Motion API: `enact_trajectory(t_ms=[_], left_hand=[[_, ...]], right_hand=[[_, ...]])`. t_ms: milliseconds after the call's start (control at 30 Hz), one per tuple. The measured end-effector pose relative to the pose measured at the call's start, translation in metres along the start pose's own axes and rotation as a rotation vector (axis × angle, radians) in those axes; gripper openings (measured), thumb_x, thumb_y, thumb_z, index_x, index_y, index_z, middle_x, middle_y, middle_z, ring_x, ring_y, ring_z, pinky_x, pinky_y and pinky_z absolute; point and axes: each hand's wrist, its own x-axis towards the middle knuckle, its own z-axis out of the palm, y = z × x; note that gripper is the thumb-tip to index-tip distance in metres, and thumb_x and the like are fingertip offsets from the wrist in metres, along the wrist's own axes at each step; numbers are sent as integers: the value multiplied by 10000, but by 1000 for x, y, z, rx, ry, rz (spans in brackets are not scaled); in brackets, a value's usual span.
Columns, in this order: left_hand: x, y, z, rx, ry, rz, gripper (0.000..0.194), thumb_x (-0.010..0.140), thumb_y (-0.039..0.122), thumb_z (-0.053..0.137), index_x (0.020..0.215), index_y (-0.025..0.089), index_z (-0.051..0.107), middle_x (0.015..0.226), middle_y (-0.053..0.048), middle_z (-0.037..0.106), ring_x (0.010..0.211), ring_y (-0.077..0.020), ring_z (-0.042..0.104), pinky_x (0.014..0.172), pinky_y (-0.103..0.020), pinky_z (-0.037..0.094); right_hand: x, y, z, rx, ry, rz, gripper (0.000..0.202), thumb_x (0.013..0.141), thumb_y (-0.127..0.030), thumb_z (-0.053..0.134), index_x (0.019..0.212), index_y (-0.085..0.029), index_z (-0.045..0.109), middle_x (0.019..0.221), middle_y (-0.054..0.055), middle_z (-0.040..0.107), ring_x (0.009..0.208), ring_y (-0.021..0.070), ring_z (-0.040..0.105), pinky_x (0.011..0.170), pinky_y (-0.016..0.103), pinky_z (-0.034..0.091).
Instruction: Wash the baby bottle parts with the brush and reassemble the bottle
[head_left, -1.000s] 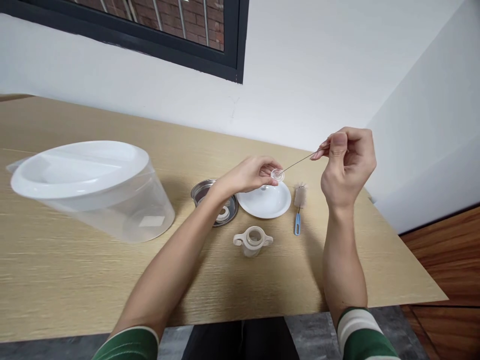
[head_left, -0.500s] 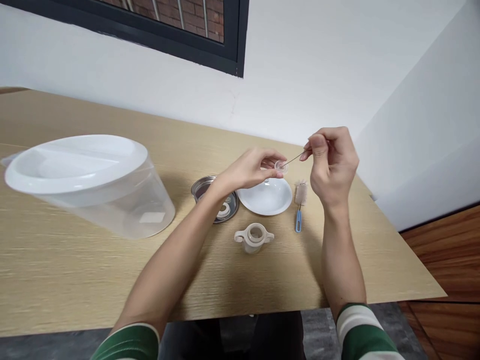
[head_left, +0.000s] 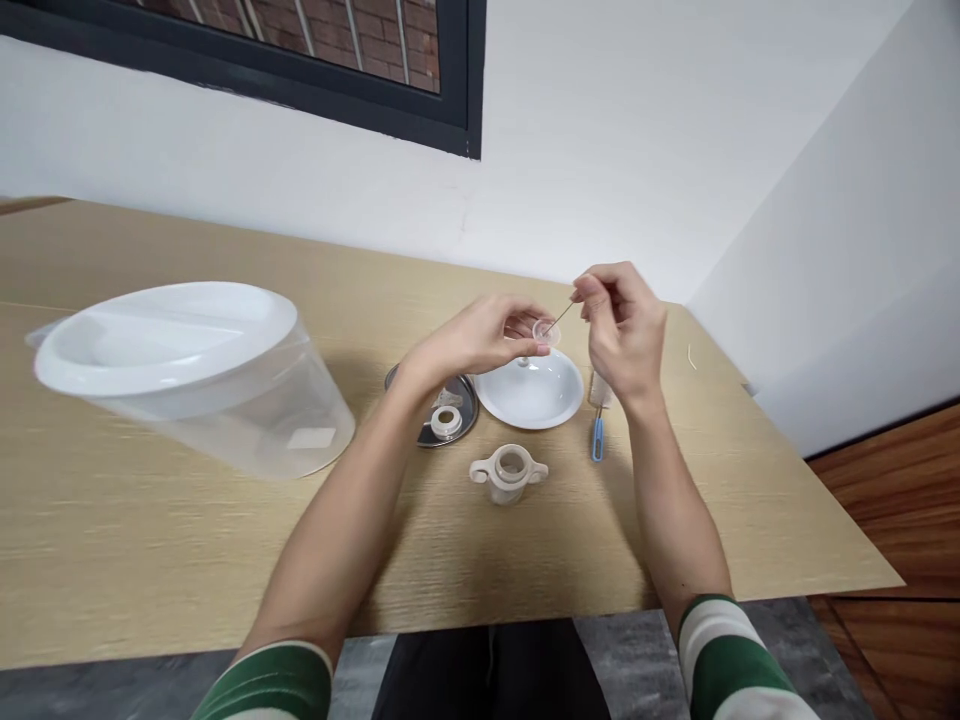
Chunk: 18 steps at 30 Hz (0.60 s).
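Note:
Above the white bowl (head_left: 529, 400), my left hand (head_left: 480, 332) pinches a small clear round piece (head_left: 547, 333), shaped like a bottle teat, between thumb and fingers. From the right, my right hand (head_left: 628, 325) grips a thin metal rod (head_left: 561, 316) slanting down to the clear piece. Its tip is too small to make out. Below the hands stands a beige cup with two handles (head_left: 508, 476). A bottle brush (head_left: 598, 438) with a blue handle lies under my right wrist, its bristles partly hidden. Beside the bowl, a white ring (head_left: 447, 424) rests on a round metal tray (head_left: 469, 420), partly covered by my left forearm.
A large translucent container (head_left: 247, 430) with a white lid stands on the left of the wooden table (head_left: 187, 560). Behind the table rises a white wall with a dark-framed window. A small, thin pale piece (head_left: 691, 357) lies toward the right edge.
Both hands have shifted left, with the clear piece and the rod still held together. My right hand has moved in closer to my left, now covering part of the brush's bristles.

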Motion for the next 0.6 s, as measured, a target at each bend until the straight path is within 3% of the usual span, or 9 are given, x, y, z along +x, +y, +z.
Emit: enact_trajectory(t_ms=[67,267,433,600], left_hand=[[-3,2,-6,3,-50,-27,381,730,350,790,1061,170,728,1007,-82,760,933,-246,711,875,-377,557],[-16,10,-26,138,-59,-119,360,697,337,795,1021,189,747,953,-71,768,862,-233,713,789,-325,540],[-22,-12,-49,392,-71,-291,261,620,345,811,837,204,771,838,-44,773,768,-212,696,657,-258,480],[-23,-33,-60,343,-84,-451,277,663,435,784,784,187,759,678,-54,746,593,-189,656,551,-269,437]], right_hand=[[0,-4,0,23,73,9,259,1019,-441,461,912,-234,574,811,-6,587,688,119,561,644,287,477],[4,-18,1,108,288,-72,185,1021,-363,480,897,-248,556,813,-5,556,650,122,568,601,317,503],[13,-30,-22,158,545,-142,160,1002,-353,520,869,-272,556,859,-4,517,668,111,569,551,307,487],[15,-29,-31,146,562,-107,174,969,-384,571,823,-290,587,821,-5,530,648,131,571,552,336,506]])
